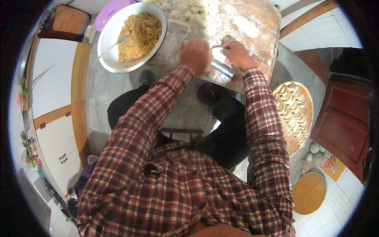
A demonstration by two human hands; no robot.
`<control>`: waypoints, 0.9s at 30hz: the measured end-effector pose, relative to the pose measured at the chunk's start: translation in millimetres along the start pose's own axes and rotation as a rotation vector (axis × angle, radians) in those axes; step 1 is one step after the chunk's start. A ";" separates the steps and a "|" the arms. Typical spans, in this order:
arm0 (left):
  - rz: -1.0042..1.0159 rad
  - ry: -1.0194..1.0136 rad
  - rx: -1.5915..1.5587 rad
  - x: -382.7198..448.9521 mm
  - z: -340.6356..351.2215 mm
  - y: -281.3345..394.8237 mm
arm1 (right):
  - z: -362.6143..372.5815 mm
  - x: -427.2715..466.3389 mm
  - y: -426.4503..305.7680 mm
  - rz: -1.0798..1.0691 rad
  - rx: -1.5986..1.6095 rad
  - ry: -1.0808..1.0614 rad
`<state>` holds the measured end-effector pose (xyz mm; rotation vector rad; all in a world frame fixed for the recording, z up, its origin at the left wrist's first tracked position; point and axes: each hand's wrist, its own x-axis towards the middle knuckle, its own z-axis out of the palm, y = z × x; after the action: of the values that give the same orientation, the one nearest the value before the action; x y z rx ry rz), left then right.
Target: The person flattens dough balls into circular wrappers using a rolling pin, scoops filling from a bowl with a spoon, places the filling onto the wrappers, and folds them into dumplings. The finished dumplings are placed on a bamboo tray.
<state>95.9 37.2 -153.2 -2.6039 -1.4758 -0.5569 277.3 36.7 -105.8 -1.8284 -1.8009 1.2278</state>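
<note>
My left hand point(195, 56) is blurred over the floured wooden board, its fingers curled. It is at the upper end of a shiny metal cylinder point(222, 69), which lies slanted near the board's front edge. Whether the hand grips the cylinder is not clear. Just above the cylinder lies a white piece of dough point(218, 54), partly hidden between my hands. My right hand point(238, 54) pinches this dough at its right edge with thumb and fingers. A dark curved edge shows behind the dough. Farther back is a flat white dough sheet point(246, 26).
A white enamel basin point(108, 60) of chopped filling with a spoon point(114, 46) stands left, beside a purple lid point(111, 13). Dough pieces point(192, 13) lie at the back. At right, a round woven tray point(285, 130) carries rows of dumplings point(291, 106). Cabinets point(56, 77) line the left.
</note>
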 end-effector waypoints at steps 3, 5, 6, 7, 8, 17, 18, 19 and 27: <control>0.046 0.109 -0.027 -28.3 -10.8 -3.3 | -1.6 -0.4 9.0 0.064 0.223 -0.123; 0.061 0.140 -0.051 -34.6 -15.3 -3.2 | -0.6 0.9 13.9 0.058 0.204 -0.178; 0.036 0.088 -0.049 -30.0 -15.0 -2.3 | 0.0 2.1 15.1 0.040 0.117 -0.191; 0.017 0.038 -0.038 -20.6 -12.8 -0.5 | 1.0 4.2 15.2 -0.024 0.037 -0.136; -0.001 -0.011 -0.027 -10.3 -10.2 1.0 | 3.7 5.1 14.7 -0.087 -0.044 -0.080; -0.046 0.011 0.021 22.0 8.1 1.3 | 0.6 4.8 4.1 -0.101 -0.243 -0.008; -0.053 -0.032 0.027 8.8 5.8 1.2 | 0.7 3.7 5.2 -0.160 -0.293 0.006; -0.036 0.041 0.015 -4.6 2.6 1.4 | 1.2 2.1 6.9 -0.117 -0.209 -0.023; -0.041 -0.074 -0.032 -9.9 -10.4 1.7 | 1.8 4.2 13.3 -0.026 0.017 -0.126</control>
<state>90.0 25.7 -147.0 -2.6517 -1.5574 -0.4983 284.3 37.7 -118.0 -1.7480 -1.8677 1.3725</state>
